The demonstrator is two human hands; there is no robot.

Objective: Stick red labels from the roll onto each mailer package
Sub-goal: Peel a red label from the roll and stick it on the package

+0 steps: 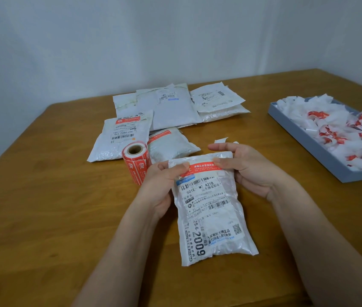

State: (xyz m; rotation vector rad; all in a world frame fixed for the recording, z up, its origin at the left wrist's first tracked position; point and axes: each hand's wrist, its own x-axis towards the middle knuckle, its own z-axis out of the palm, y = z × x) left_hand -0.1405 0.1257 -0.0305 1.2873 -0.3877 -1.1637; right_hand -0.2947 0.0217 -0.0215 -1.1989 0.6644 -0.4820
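Observation:
A white mailer package (211, 209) with barcodes lies in front of me on the wooden table. A red label (202, 168) runs across its top edge. My left hand (160, 187) holds the package's upper left side, thumb pressing on the label's left end. My right hand (246, 167) holds the upper right corner, thumb on the label's right end. The roll of red labels (135, 162) stands just left of my left hand. Two packages with red labels (120, 138) (171, 146) lie behind the roll.
Several white mailers (171, 107) without red labels are stacked at the back of the table (43, 207). A grey tray (308, 138) at the right holds several crumpled white and red backing scraps. A small white paper scrap (221, 140) lies behind my right hand.

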